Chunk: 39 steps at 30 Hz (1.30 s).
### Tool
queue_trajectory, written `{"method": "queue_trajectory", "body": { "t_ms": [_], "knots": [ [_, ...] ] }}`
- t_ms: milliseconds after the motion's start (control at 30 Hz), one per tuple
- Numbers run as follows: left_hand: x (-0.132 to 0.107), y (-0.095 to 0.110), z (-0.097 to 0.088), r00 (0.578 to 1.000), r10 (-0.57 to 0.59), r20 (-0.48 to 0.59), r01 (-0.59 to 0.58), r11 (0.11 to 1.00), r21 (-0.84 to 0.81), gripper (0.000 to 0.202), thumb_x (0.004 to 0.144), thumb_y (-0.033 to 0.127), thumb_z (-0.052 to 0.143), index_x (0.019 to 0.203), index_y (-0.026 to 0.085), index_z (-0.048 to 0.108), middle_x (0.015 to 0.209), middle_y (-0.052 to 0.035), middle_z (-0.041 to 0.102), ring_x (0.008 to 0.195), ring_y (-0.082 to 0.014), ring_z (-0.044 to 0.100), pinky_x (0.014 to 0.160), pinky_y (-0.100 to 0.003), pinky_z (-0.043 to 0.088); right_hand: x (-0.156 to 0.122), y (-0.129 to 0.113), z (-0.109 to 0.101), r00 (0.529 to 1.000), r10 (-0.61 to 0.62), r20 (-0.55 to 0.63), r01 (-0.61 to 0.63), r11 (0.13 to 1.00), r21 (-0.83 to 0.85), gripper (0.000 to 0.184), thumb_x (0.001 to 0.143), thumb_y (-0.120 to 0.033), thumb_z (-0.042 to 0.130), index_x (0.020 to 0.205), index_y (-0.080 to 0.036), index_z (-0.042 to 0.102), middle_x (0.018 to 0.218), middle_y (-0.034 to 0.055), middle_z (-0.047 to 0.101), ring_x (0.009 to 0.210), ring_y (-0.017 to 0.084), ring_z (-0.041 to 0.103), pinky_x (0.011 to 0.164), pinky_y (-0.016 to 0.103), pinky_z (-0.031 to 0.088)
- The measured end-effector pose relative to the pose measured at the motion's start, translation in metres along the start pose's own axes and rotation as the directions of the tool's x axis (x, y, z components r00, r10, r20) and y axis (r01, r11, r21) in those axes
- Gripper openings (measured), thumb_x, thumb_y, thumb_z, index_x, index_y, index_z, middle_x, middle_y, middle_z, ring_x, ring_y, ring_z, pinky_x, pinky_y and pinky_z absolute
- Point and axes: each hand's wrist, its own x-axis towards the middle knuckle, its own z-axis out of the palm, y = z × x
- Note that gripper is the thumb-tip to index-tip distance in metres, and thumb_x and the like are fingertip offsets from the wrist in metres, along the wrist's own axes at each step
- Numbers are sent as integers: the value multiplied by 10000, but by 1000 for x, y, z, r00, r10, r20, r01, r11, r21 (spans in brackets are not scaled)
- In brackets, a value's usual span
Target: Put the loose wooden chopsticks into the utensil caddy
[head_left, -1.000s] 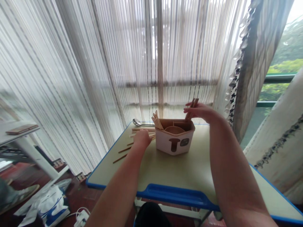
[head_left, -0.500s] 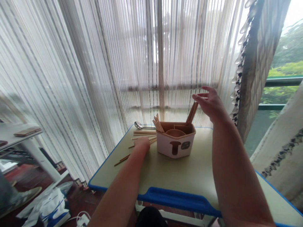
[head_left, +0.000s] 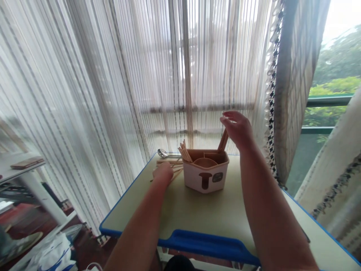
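My left hand [head_left: 163, 171] is low over the left part of the table, its fingers bent around thin wooden chopsticks [head_left: 177, 174]; its palm hides most of them. Several more chopsticks [head_left: 178, 162] lie flat just beyond it. A pale utensil holder [head_left: 193, 178] with a brown inside stands right of that hand. Light sticks [head_left: 184, 153] lean in its left compartment, and dark brown chopsticks [head_left: 222, 142] lean at its back right. Above these dark ones is my right hand [head_left: 239, 128], its fingers curved, with a gap between thumb and forefinger and nothing visible in it.
A slotted metal spoon [head_left: 162, 153] lies at the table's back left. The pale table [head_left: 197, 214] has a blue rim. Striped curtains [head_left: 126, 75] hang close behind. Another table [head_left: 25, 169] stands at the far left, with bags [head_left: 56, 250] on the floor.
The dark chopsticks that lay left of my left forearm no longer show there. My right hand has curled its fingers more. The whole view has shifted slightly.
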Motion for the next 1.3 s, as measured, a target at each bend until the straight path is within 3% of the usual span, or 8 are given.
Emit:
{"method": "queue_trajectory", "body": {
  "t_ms": [133, 300, 467, 600, 767, 1000, 1200, 1300],
  "knots": [
    [-6, 5, -15, 954, -98, -282, 73, 992, -100, 329, 897, 312, 339, 986, 157, 615, 951, -136, 659, 886, -224, 624, 735, -309, 449, -3, -8, 8, 999, -26, -27, 24, 998, -56, 245, 777, -374, 545, 936, -217, 647, 1009, 69, 638, 972, 230, 575, 833, 403, 467],
    [-20, 16, -26, 739, -18, -674, -156, 968, -197, 353, 941, 330, 254, 1034, 173, 556, 987, -101, 619, 936, -192, 572, 821, -301, 411, -11, -28, 17, 991, -69, -118, 74, 996, 42, 207, 812, -368, 507, 919, -227, 615, 1045, 58, 609, 980, 191, 567, 813, 342, 484],
    [-29, 20, -26, 630, 80, -773, -378, 901, -214, 342, 947, 337, 274, 1010, 163, 561, 993, -99, 601, 976, -167, 538, 888, -288, 386, -20, -43, 25, 974, -14, 226, -65, 938, 339, 287, 776, -444, 574, 949, -219, 611, 892, 38, 644, 806, 147, 592, 690, 282, 490],
    [-33, 21, -24, 598, 145, -788, -473, 857, -202, 327, 944, 332, 300, 1030, 178, 575, 995, -90, 604, 978, -163, 531, 909, -291, 382, -29, -53, 31, 838, -124, 532, -130, 901, 414, 314, 734, -441, 629, 936, -201, 647, 835, 25, 651, 721, 124, 572, 640, 263, 467],
    [-36, 22, -22, 590, 162, -791, -516, 830, -214, 346, 945, 336, 295, 1099, 188, 568, 997, -88, 606, 965, -161, 535, 902, -290, 392, -40, -60, 47, 712, -269, 648, -25, 913, 407, 253, 795, -433, 562, 828, -199, 654, 730, -2, 619, 675, 111, 558, 628, 254, 450],
    [-31, 21, -16, 559, 227, -797, -563, 810, -165, 331, 923, 359, 363, 1079, 175, 590, 932, -86, 613, 927, -166, 542, 882, -296, 395, -25, -53, 40, 967, -12, 254, -87, 923, 374, 301, 840, -502, 479, 875, -214, 558, 803, 21, 609, 660, 105, 582, 531, 221, 453],
    [-26, 20, -13, 384, 238, -892, -652, 754, -80, 239, 893, 292, 455, 1047, 172, 593, 852, -58, 622, 818, -159, 552, 794, -292, 410, -9, -44, 9, 995, 40, 87, -77, 878, 472, 264, 828, -479, 526, 829, -216, 544, 747, -11, 576, 575, 76, 574, 454, 190, 421],
    [-26, 19, -13, 353, 216, -911, -673, 734, -86, 215, 880, 272, 476, 1041, 172, 578, 829, -45, 612, 783, -148, 550, 776, -281, 413, -4, -40, -3, 995, 90, -31, -62, 865, 497, 197, 846, -399, 516, 817, -205, 532, 714, -23, 557, 516, 64, 549, 419, 184, 393]
  ]
}}
